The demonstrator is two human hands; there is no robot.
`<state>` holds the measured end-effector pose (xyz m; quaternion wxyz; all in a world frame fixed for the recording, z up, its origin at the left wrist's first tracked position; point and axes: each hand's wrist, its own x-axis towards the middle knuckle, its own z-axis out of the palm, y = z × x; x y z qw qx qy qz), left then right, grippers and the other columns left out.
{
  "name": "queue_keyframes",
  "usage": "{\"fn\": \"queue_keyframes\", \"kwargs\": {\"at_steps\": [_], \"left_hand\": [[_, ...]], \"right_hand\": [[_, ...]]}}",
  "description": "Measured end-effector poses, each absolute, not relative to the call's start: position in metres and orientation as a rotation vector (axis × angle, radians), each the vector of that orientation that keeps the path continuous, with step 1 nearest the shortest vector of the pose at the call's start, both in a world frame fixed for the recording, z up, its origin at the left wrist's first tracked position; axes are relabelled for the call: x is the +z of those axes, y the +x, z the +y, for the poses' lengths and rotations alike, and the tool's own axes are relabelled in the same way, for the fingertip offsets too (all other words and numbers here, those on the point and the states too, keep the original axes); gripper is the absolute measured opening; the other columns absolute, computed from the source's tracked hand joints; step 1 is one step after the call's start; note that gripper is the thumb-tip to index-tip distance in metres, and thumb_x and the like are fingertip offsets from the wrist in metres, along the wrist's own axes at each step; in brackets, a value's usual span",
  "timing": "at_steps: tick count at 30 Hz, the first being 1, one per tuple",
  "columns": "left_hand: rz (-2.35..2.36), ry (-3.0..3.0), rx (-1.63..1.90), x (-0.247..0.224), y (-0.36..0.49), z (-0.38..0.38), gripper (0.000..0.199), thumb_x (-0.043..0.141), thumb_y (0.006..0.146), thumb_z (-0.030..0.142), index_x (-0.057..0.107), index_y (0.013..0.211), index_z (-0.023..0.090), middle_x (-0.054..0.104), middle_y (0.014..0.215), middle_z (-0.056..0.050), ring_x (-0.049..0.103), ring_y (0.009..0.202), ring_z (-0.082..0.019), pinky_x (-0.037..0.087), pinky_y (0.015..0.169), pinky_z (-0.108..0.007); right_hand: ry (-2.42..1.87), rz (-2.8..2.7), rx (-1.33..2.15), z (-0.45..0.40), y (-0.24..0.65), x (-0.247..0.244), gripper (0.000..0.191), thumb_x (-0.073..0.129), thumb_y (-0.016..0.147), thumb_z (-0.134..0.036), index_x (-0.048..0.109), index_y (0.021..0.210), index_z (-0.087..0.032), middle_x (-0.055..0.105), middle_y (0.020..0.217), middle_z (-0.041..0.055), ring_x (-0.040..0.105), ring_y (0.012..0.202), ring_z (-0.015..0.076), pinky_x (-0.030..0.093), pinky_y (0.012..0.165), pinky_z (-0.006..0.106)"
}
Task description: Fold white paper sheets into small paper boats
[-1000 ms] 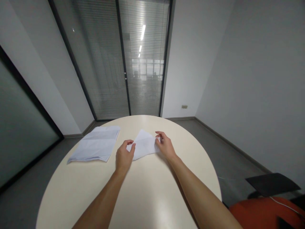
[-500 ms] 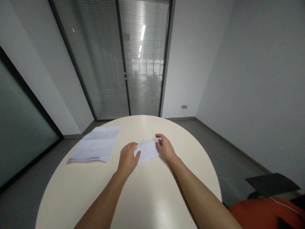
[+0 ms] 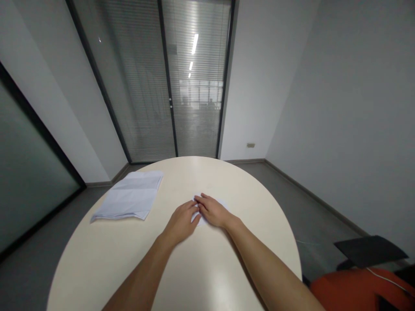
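Note:
A small folded sheet of white paper (image 3: 201,221) lies on the table in front of me, mostly covered by my hands. My left hand (image 3: 182,221) rests at its left edge, thumb held apart from the fingers. Flat across the middle of the sheet lies my right hand (image 3: 214,211), its fingers stretched out to the left. The fingertips of both hands meet over the paper, so its folds there are hidden.
A stack of larger folded white sheets (image 3: 131,196) lies at the left of the round cream table (image 3: 191,272). An orange chair (image 3: 343,289) with a black armrest (image 3: 371,250) stands at the lower right. Glass panels with blinds (image 3: 197,125) rise behind the table.
My right hand has moved left across the paper and flattened onto it. My left hand has shifted slightly right, and the fingertips now meet. Less of the paper shows.

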<state>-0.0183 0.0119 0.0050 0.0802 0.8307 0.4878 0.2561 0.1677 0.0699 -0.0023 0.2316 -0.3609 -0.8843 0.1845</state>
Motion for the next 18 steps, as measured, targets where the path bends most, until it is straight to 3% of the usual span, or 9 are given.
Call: {"fn": "queue_keyframes", "kwargs": {"at_steps": [3, 7, 14, 18], "left_hand": [[1.449, 2.488, 0.772, 0.003, -0.018, 0.012, 0.03, 0.053, 0.098, 0.025, 0.071, 0.122, 0.023, 0.066, 0.137, -0.01, 0.06, 0.129, -0.024, 0.044, 0.115, -0.041], [1.488, 2.488, 0.744, -0.005, -0.02, 0.014, 0.033, 0.054, 0.098, 0.028, 0.069, 0.126, 0.02, 0.064, 0.14, -0.012, 0.057, 0.132, -0.025, 0.042, 0.118, -0.043], [1.499, 2.499, 0.763, -0.006, -0.02, 0.014, 0.032, 0.055, 0.097, 0.028, 0.069, 0.125, 0.02, 0.065, 0.14, -0.011, 0.058, 0.132, -0.026, 0.041, 0.118, -0.044], [1.531, 2.507, 0.679, -0.003, -0.018, 0.009, 0.04, 0.06, 0.095, 0.036, 0.065, 0.132, 0.021, 0.058, 0.148, -0.013, 0.051, 0.14, -0.03, 0.037, 0.119, -0.051]], "right_hand": [[-1.042, -2.466, 0.53, 0.069, 0.168, -0.008, 0.051, 0.035, 0.103, -0.024, 0.045, 0.153, -0.016, 0.05, 0.155, 0.0139, 0.038, 0.149, 0.0304, 0.033, 0.121, 0.054], [-1.14, -2.47, 0.505, 0.07, 0.172, -0.006, 0.051, 0.038, 0.101, -0.019, 0.047, 0.151, -0.017, 0.045, 0.159, 0.0148, 0.035, 0.151, 0.0326, 0.03, 0.121, 0.059], [-1.19, -2.473, 0.467, 0.068, 0.174, 0.0, 0.05, 0.043, 0.1, -0.018, 0.051, 0.149, -0.02, 0.044, 0.159, 0.0144, 0.033, 0.151, 0.0343, 0.031, 0.119, 0.062], [-1.21, -2.462, 0.448, 0.071, 0.176, -0.002, 0.048, 0.043, 0.101, -0.021, 0.052, 0.148, -0.018, 0.045, 0.159, 0.0149, 0.03, 0.152, 0.0353, 0.03, 0.12, 0.061]]}}
